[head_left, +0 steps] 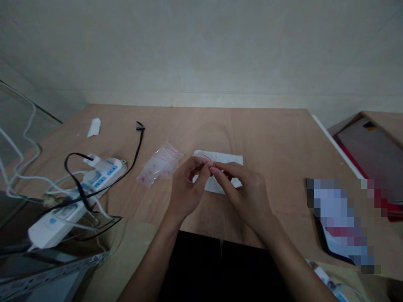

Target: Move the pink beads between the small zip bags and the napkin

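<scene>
My left hand [189, 184] and my right hand [245, 184] meet in the middle, thumbs and forefingers pinched together. Between the fingertips runs a thin red string [207, 157], a short curve of it showing above the left fingers. Anything smaller in the pinch is hidden. Below the hands a white sheet of paper or tissue [225, 157] lies flat on the wooden table [267, 138]. Left of my left hand is a clear zip bag [163, 161] holding several small pink pieces.
A white power strip [107, 172] with tangled cables sits at the left edge. A black cable [138, 147] reaches onto the table. A scrap of white paper [94, 127] lies at the back left. On the right is a phone-like device [333, 218], partly blurred out, near a red-edged box [371, 147].
</scene>
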`<action>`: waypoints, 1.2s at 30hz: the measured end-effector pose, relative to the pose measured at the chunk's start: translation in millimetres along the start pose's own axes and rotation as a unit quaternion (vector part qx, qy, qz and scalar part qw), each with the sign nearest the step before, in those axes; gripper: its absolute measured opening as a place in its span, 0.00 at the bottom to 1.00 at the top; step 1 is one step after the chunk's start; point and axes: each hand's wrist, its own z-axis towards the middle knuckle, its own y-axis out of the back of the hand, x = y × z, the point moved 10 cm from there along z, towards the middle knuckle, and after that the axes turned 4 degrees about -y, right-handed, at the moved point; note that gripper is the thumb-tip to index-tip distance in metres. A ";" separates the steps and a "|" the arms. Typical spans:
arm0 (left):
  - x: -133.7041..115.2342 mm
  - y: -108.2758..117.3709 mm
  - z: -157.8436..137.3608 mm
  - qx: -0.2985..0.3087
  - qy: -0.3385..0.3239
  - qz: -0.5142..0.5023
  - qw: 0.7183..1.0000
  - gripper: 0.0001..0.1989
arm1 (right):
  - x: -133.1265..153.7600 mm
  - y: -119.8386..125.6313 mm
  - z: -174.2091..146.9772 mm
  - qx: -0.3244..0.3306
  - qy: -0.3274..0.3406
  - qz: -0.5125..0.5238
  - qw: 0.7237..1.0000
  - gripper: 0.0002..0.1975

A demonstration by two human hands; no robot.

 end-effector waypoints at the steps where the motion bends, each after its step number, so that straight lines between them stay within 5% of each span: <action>1: -2.6 -2.1 0.0 0.013 -0.014 0.020 1.000 0.05 | -3.4 -0.3 1.4 0.007 -0.016 0.016 1.000 0.09; 8: -10.1 -23.9 -4.1 0.159 -0.063 0.221 0.960 0.12 | -15.0 -5.9 6.2 0.075 -0.055 0.014 0.996 0.11; 15: -2.4 -23.9 -6.1 0.257 0.016 0.354 0.899 0.09 | -16.6 27.4 2.9 -0.063 -0.041 -0.158 0.985 0.08; 19: -9.3 -20.3 4.8 0.233 0.039 0.323 0.916 0.13 | -33.4 17.2 2.5 0.006 -0.042 0.037 0.998 0.09; 22: -9.9 -23.5 12.0 0.221 0.035 0.289 0.931 0.13 | -42.0 -11.3 0.3 0.133 -0.047 0.248 0.958 0.29; 24: -5.7 -26.4 13.1 0.227 0.040 0.278 0.932 0.13 | -48.3 -24.2 -0.8 0.172 -0.066 0.305 0.934 0.31; 29: 4.2 -24.4 13.1 0.217 0.070 0.253 0.940 0.14 | -64.7 -23.7 3.4 0.112 -0.118 0.341 0.926 0.17; 36: 5.1 -27.8 17.8 0.204 0.095 0.207 0.952 0.13 | -65.4 -26.8 5.9 0.126 -0.131 0.391 0.902 0.25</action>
